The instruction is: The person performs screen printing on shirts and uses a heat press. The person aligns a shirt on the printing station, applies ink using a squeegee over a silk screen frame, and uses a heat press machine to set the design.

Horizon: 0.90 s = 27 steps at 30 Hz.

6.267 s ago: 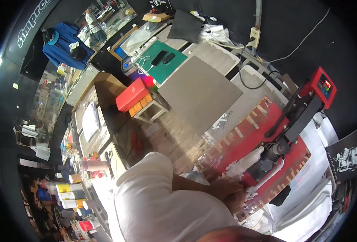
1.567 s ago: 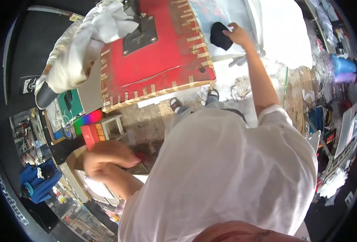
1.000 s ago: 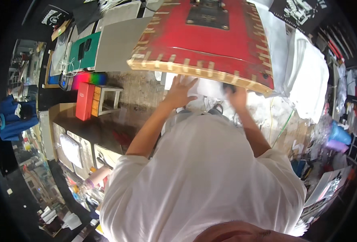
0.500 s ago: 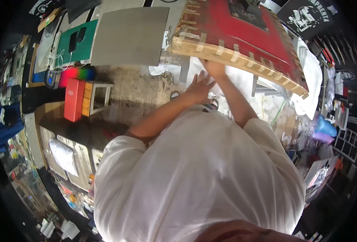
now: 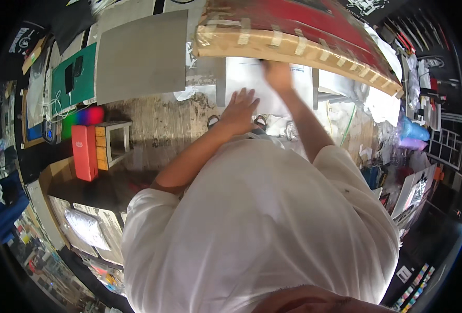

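My left hand (image 5: pixel 237 111) lies with its fingers spread at the near left part of a white sheet or cloth (image 5: pixel 241 78), which has small dark marks along its far side. Over that same white piece is my right hand (image 5: pixel 278 76), smeared by motion, its fingers partly hidden. A small dark thing (image 5: pixel 264 63) shows beside its fingertips; whether I hold it cannot be made out. Just above both hands juts a screen-printing frame (image 5: pixel 288 40), its wooden edge wrapped in strips of tape and its mesh red. The frame's edge covers the far end of the white piece.
Left of the frame lies a flat grey board (image 5: pixel 142 60), then a green mat (image 5: pixel 82 78) with a phone (image 5: pixel 69 78) and white cable. A red box (image 5: pixel 84 152) stands beside a small stool (image 5: pixel 113 143). White cloth (image 5: pixel 385 107) hangs at the right.
My right hand stays under the frame's edge but is now blurred. My left hand has come down slightly leftward. The view has shifted, showing more of the white piece.
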Motion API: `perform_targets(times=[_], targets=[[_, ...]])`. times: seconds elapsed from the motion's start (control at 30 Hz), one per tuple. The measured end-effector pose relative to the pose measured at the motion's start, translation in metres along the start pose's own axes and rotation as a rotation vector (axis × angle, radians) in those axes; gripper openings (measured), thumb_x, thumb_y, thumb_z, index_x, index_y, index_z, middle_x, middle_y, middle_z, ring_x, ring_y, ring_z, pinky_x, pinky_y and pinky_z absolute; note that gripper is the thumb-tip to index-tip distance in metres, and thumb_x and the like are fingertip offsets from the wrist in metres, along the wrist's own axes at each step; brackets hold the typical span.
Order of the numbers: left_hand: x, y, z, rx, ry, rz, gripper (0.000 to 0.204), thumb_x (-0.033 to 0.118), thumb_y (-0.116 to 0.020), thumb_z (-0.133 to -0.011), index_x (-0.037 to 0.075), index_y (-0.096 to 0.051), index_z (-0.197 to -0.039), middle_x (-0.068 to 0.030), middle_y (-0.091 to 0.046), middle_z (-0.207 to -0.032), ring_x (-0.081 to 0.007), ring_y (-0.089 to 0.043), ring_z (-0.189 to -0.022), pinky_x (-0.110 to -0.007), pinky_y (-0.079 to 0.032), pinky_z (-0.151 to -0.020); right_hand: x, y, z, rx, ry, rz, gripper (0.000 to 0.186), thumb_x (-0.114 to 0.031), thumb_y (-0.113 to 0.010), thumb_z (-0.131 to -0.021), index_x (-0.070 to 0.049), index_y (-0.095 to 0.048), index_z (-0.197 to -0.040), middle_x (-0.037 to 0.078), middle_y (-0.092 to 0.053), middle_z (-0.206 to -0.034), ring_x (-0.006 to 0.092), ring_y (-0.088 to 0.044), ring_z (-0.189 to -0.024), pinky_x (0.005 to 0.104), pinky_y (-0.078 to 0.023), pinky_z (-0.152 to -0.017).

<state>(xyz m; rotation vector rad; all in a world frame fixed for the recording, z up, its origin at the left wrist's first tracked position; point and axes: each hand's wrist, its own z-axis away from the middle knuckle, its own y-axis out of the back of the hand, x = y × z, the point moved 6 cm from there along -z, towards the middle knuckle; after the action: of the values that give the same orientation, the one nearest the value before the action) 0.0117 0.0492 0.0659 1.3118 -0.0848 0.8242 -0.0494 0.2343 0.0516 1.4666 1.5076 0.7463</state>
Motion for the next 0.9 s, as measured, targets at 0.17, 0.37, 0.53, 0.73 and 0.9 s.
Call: perform_targets(times=[0.17,0.37,0.53,0.73,0.9], targets=[[-0.013,0.001,0.002,0.142,-0.078,0.108,0.078,0.040,-0.075,-0.082,0.009,-0.044,-0.147,-0.0179,-0.027,-0.159,-0.0364,-0.018,-0.150,-0.048,-0.019,-0.122,0.090,0.036,0.005,-0.067,-0.208,0.045,0.024,-0.020,-0.063,-0.087,-0.010,-0.069,-0.108,0.018,-0.067,-0.107,0.0409,-0.060,-0.101,0.0538,-0.047,-0.087],[-0.014,0.020,0.012,0.351,0.066,0.244,0.051,0.030,-0.075,-0.084,0.008,-0.062,-0.129,-0.0184,-0.043,-0.148,-0.0371,-0.038,-0.138,-0.043,-0.036,-0.114,0.066,0.009,0.003,-0.152,-0.069,0.039,0.027,-0.020,-0.066,-0.084,-0.016,-0.068,-0.111,0.017,-0.058,-0.119,0.0392,-0.057,-0.103,0.0515,-0.049,-0.085],[-0.017,0.032,0.038,0.504,0.137,0.390,0.041,0.024,-0.076,-0.083,0.007,-0.065,-0.119,-0.0174,-0.054,-0.137,-0.0368,-0.050,-0.127,-0.044,-0.042,-0.106,0.105,-0.031,-0.035,-0.334,-0.178,0.052,0.029,-0.019,-0.066,-0.086,-0.018,-0.068,-0.115,0.020,-0.057,-0.115,0.0401,-0.057,-0.105,0.0516,-0.049,-0.083],[-0.043,0.037,0.070,0.744,0.280,0.495,0.027,0.011,-0.075,-0.083,0.005,-0.069,-0.108,-0.0142,-0.066,-0.114,-0.0296,-0.062,-0.105,-0.037,-0.050,-0.089,0.001,0.017,0.017,-0.072,0.139,-0.149,0.036,-0.019,-0.069,-0.084,-0.023,-0.065,-0.119,0.016,-0.055,-0.118,0.0375,-0.055,-0.108,0.0518,-0.048,-0.089],[-0.043,0.058,0.059,0.739,0.366,0.521,0.022,0.016,-0.074,-0.083,0.005,-0.071,-0.101,-0.0115,-0.069,-0.102,-0.0263,-0.061,-0.082,-0.037,-0.050,-0.074,0.001,-0.014,-0.069,-0.061,0.100,-0.138,0.026,-0.019,-0.070,-0.083,-0.016,-0.065,-0.109,0.019,-0.059,-0.109,0.0389,-0.058,-0.094,0.0489,-0.052,-0.082]])
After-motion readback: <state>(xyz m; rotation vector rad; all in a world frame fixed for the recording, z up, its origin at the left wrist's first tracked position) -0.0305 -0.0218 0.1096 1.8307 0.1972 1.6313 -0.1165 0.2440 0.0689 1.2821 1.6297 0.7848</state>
